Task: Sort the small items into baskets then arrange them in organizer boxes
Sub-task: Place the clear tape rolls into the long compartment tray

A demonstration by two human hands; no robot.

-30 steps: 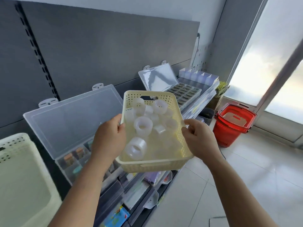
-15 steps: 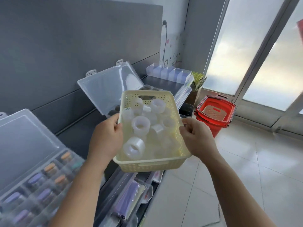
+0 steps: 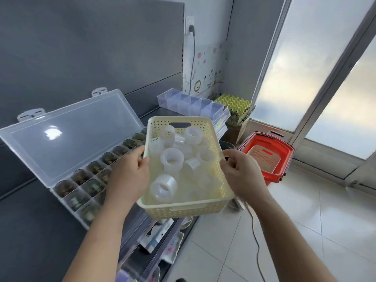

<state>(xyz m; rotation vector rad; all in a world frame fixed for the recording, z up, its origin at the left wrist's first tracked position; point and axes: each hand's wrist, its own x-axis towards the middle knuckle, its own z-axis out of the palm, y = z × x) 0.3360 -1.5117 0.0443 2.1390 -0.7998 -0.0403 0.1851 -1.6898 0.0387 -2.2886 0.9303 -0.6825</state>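
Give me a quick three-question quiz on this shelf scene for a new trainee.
1. True or false: the left hand and the right hand each grip a long side of the cream basket.
2. What lies in that basket? A) translucent tape rolls B) pens C) coins
3. Fill in: the lid of the near organizer box on the shelf stands ___.
Key: 1 true; 2 A; 3 open.
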